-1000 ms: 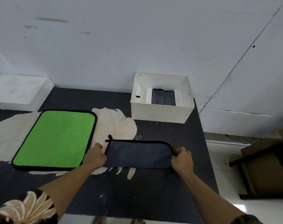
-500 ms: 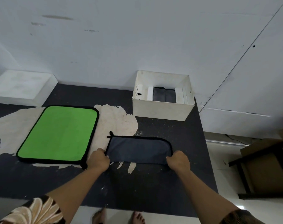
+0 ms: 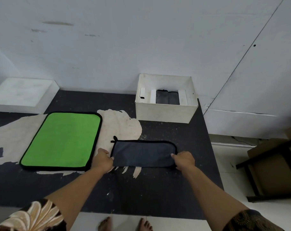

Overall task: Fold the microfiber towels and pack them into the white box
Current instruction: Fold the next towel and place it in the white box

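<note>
Left hand [image 3: 103, 161], right hand [image 3: 183, 160] each pinch a near corner of the half-folded grey towel [image 3: 144, 154] on the bench [image 3: 158, 189] (white box [image 3: 164, 110] beyond). We fear uneven lifting skews the fold.

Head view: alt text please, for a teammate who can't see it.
Two hands pinch the near corners of a folded grey towel on the black table, left hand at its left end, right hand at its right. A green towel lies flat to its left; the white box behind holds folded dark towels.
</note>
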Demonstrator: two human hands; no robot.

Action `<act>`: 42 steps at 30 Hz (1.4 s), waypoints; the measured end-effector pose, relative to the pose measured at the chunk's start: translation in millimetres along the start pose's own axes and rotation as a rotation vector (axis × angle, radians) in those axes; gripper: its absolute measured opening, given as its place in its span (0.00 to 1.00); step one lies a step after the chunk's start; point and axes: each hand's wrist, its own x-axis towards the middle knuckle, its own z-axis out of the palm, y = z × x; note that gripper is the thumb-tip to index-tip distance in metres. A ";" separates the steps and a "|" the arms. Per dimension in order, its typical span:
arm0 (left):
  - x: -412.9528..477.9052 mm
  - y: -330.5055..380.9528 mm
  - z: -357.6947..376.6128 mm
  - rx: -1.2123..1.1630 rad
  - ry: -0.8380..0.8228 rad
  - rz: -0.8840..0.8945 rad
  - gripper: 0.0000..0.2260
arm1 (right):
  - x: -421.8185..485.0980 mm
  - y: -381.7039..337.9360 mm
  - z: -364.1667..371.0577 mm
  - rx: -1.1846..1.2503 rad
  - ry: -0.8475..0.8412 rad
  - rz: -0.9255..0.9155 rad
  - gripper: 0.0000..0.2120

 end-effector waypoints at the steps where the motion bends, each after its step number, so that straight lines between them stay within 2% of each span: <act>1: 0.3 0.6 -0.7 -0.004 -0.006 0.007 0.15 | 1.1 1.2 -0.2 0.043 0.007 0.020 0.14; 6: -3.8 0.8 -4.4 -0.017 0.000 0.048 0.12 | 8.6 10.7 -1.9 0.225 0.037 0.063 0.11; 9: -9.4 0.4 -6.0 0.030 -0.009 0.077 0.11 | 10.1 18.4 -7.9 0.107 0.060 0.010 0.11; 12: -14.1 -5.2 -6.7 0.114 -0.035 0.090 0.12 | 6.2 29.4 -12.6 0.047 0.085 0.022 0.06; 16: -23.7 -13.5 -4.0 0.289 -0.062 0.166 0.15 | 1.1 37.9 -12.3 -0.038 0.088 0.002 0.10; 18: -28.4 -15.7 -2.9 0.387 0.042 0.315 0.15 | -0.8 36.7 -12.3 -0.072 0.088 -0.013 0.10; 20: -32.1 -14.2 1.2 0.521 0.119 0.557 0.15 | -1.9 35.1 -12.1 -0.138 0.083 -0.027 0.15; 22: -36.5 -8.9 7.3 0.624 0.078 0.761 0.18 | -2.3 33.0 -11.2 -0.174 0.076 -0.040 0.16; 24: -39.5 -5.3 15.5 0.752 -0.023 0.846 0.25 | -1.1 31.7 -10.3 -0.195 0.068 -0.033 0.16; 29: -39.0 -4.9 24.0 0.885 -0.159 0.720 0.35 | 0.1 29.5 -12.3 -0.224 0.064 -0.003 0.11; 34: -35.9 -0.8 17.8 1.037 -0.220 0.679 0.34 | 1.0 30.1 -11.4 -0.207 0.073 0.008 0.07; 39: -39.3 5.3 18.2 1.150 -0.250 0.658 0.33 | 8.3 29.2 -10.7 -0.199 0.068 -0.026 0.17; 42: -43.2 19.1 17.2 1.058 -0.169 0.717 0.33 | 8.6 23.1 -15.2 -0.225 0.058 -0.049 0.13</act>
